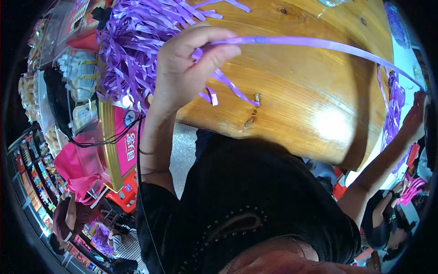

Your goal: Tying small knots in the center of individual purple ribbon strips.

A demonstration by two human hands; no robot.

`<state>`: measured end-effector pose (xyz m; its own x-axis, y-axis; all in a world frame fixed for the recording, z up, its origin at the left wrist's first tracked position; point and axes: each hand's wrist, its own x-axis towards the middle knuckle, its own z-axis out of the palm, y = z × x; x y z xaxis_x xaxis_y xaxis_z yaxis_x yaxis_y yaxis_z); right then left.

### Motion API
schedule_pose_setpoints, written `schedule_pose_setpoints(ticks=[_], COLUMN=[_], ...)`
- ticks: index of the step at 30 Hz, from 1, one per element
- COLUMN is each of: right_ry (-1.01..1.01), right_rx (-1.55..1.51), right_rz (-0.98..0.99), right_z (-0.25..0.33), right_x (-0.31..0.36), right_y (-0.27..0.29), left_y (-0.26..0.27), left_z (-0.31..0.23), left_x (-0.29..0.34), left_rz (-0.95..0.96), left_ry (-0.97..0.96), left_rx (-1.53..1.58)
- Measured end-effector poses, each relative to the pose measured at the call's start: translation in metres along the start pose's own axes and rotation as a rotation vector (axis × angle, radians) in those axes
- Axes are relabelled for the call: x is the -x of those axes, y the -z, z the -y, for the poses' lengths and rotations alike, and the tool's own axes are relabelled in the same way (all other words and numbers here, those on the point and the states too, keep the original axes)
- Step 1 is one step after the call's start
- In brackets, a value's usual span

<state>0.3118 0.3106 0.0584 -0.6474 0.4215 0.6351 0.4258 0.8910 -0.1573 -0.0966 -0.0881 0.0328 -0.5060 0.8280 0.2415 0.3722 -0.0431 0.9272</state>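
A narrow purple ribbon runs taut above the wooden table, from one of my hands to the other. My left hand pinches its left part between thumb and fingers, and more purple strands hang below the palm. Far to the right, my right hand is closed at the ribbon's other end, close to the picture's rim; its fingers are small there. A large heap of purple ribbons lies at the table's left, behind and beside my left hand. Some loose ends rest on the wood.
Another bunch of purple ribbons hangs at the table's right edge. Clear bins of packets and a pink panel with gold trim stand left. A pink bag and red stool are lower. Other people are nearby.
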Motion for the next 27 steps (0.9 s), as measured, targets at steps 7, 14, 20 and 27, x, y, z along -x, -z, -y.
schedule_pose_setpoints(ticks=[7, 14, 20, 27], right_ry=[-0.117, 0.391, 0.467, 0.599], right_rx=[-0.164, -0.652, -0.700, -0.533], right_rz=[0.175, 0.329, 0.112, 0.127], right_z=[0.206, 0.294, 0.302, 0.298], right_x=[-0.041, -0.049, -0.046, -0.046], right_y=[-0.063, -0.122, -0.139, -0.125], left_y=[-0.021, -0.040, -0.044, -0.034], left_z=[-0.012, -0.020, -0.017, -0.015], left_x=[0.000, 0.005, 0.013, 0.014], left_rz=[0.010, 0.019, -0.008, 0.020], left_ry=[0.094, 0.179, 0.248, 0.276], left_rx=[0.120, 0.296, 0.458, 0.215])
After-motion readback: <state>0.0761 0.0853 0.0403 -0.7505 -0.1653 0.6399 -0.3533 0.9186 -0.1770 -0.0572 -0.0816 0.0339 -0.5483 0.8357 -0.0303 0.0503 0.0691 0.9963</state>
